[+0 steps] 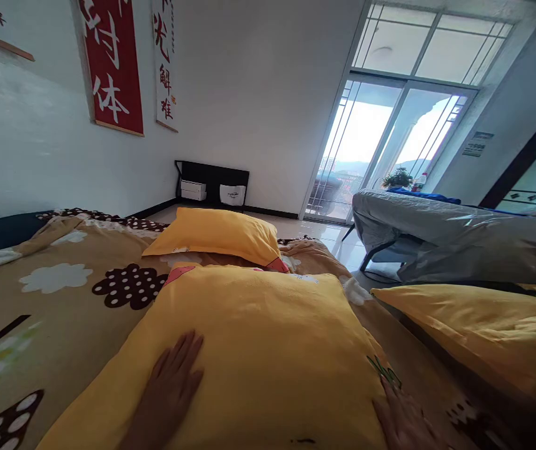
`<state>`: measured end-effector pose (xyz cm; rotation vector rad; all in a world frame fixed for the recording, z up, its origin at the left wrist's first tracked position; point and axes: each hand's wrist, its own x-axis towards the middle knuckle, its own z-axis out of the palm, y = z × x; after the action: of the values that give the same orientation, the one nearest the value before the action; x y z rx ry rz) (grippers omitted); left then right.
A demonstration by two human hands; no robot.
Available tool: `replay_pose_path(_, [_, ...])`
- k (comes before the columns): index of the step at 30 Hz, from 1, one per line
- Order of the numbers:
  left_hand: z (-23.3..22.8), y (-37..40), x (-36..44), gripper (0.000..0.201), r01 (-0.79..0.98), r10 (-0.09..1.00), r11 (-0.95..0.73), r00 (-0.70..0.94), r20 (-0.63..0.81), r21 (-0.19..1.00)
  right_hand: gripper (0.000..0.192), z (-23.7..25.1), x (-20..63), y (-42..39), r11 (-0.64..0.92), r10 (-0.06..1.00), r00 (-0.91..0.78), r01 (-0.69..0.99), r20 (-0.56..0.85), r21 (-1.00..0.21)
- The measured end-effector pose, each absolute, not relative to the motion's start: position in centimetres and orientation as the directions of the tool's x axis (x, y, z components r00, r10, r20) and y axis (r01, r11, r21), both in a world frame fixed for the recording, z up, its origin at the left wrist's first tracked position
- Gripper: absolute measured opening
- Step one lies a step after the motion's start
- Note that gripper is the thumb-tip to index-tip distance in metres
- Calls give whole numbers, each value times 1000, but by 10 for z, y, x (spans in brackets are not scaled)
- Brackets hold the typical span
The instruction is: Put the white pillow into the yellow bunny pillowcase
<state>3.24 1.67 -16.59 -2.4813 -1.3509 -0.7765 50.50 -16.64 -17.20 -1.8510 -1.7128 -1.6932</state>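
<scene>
A large yellow pillow (268, 337) lies flat in front of me on a tan patterned bedspread (71, 319). My left hand (172, 381) rests palm down on the pillow's left part, fingers stretched out and thumb apart. At the pillow's right edge, by a green printed mark, my right hand (403, 415) lies with fingers extended; its lower part runs out of view. Neither hand grips anything. Just beyond the large pillow is a second yellow pillow (221, 234).
On the right lies more yellow fabric (488, 325), beside a table covered in plastic sheeting (446, 219). A black rack (214, 172) with white boxes stands against the far wall. Sliding glass doors (380, 137) are at the back right, and scrolls (113, 69) hang at left.
</scene>
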Motion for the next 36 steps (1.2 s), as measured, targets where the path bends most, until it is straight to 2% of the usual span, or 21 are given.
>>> replay_pose_path(4, [-168, 18, 32, 57, 830, 732, -551, 429, 530, 90, 39, -177, 508, -165, -351, 627, -256, 751, 736, 560])
replay_pose_path(15, [-166, 17, 31, 57, 834, 732, -547, 435, 524, 71, 35, -178, 505, -164, -359, 655, -166, 790, 737, 497])
replay_pose_path(31, [-165, 17, 32, 59, 831, 719, -552, 434, 542, 66, 37, -172, 501, -164, -360, 626, -233, 760, 744, 541])
replay_pose_path(36, [-168, 18, 32, 58, 826, 720, -558, 430, 545, 85, 38, -178, 504, -164, -381, 646, -190, 760, 740, 527])
